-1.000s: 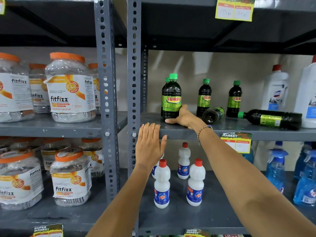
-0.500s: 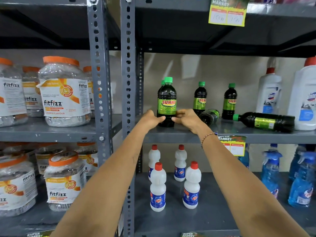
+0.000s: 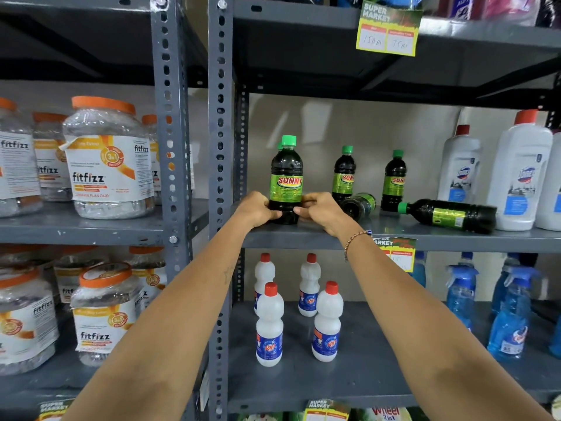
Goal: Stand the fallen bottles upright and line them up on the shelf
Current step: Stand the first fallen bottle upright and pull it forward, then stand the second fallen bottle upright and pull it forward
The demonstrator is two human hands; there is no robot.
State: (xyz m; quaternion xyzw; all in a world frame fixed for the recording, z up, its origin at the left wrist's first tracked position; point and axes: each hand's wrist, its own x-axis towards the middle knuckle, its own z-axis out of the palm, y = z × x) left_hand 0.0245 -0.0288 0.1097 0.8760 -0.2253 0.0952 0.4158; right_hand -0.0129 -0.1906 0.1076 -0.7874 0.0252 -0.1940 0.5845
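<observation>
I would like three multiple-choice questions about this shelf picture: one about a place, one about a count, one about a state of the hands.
1. Where does the long fallen bottle lie?
A. On the bottom shelf
B. On the same shelf as the held bottle, near the white jugs
C. Among the orange-lid jars

2. How many dark bottles lie on their side?
A. None
B. Two
C. Five

3. What are the two hands doing?
A. Both grip the base of one upright bottle
B. Both hang free
C. Each holds a spray bottle

Answers:
1 B: the long fallen bottle lies on the shelf, its base by a white jug.
2 B: that one, plus a second fallen bottle with its base toward the camera.
3 A: the left hand and right hand clasp the upright bottle.
</observation>
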